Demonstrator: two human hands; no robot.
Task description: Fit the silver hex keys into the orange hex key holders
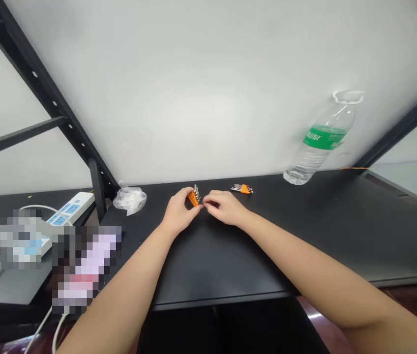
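Left hand (pixel 181 210): clamped on an orange hex key set (pixel 193 198)
Right hand (pixel 223 207): pinching that set from the right
Far right: second hex key set (pixel 242 189) on black bench (pixel 212 260)

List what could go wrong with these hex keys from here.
A key might slip from the orange hex key set gripped in the left hand while the right hand works at it, then slide away across the black table. The right hand could also bump the second hex key set, which lies just beyond it.
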